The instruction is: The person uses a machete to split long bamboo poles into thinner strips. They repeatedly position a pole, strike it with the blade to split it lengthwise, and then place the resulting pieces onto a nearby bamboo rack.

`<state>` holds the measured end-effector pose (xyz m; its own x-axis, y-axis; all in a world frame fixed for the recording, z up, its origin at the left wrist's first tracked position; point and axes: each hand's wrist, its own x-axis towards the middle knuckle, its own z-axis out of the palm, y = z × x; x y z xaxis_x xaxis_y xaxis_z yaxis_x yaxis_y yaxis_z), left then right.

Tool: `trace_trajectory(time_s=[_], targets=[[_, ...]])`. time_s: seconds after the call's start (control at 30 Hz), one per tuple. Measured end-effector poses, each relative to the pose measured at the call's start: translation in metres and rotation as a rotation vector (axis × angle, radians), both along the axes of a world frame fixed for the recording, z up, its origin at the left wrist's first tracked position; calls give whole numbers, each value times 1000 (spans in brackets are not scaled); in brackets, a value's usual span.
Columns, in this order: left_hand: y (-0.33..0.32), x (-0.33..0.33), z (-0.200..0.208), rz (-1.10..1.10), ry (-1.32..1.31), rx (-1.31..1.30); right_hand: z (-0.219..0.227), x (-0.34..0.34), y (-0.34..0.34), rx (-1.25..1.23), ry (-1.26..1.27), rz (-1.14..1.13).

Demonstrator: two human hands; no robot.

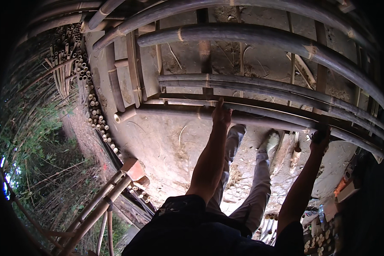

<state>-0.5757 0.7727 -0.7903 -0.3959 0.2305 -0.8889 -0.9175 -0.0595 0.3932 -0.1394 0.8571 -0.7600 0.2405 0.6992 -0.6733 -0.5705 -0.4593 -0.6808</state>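
My left hand [222, 114] is closed round a long split bamboo strip [264, 112], with a finger or thumb reaching over its upper edge. Farther right along the same strip, my right hand [320, 141] is closed too. Deep shadow hides most of its fingers. The strip lies lengthwise among several parallel bamboo lengths at the near side of a bamboo frame [175, 112]. Just beyond it run more split bamboo slats [251, 84], lying across the frame's crosspieces.
Thick bamboo poles [251, 33] span the far side. Cut bamboo [91, 100] is stacked along the left, beside greenery. A bamboo rail with a brick-like block [133, 169] stands at lower left. Short bamboo pieces [318, 241] and a plastic bottle [321, 213] lie at lower right.
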Motion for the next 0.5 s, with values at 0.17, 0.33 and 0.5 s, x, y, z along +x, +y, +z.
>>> trace_trajectory(time_s=[0.17,0.33,0.5], targets=[[-22,0,-21,-128,-53,-110,17,-29,7,-50,-107,-25],[-20,6,-33,-24,-13,84,-14,3,-6,-24,-3,52],[-13,6,-34,-7,-27,211,-22,-3,-10,-55,-14,-27]])
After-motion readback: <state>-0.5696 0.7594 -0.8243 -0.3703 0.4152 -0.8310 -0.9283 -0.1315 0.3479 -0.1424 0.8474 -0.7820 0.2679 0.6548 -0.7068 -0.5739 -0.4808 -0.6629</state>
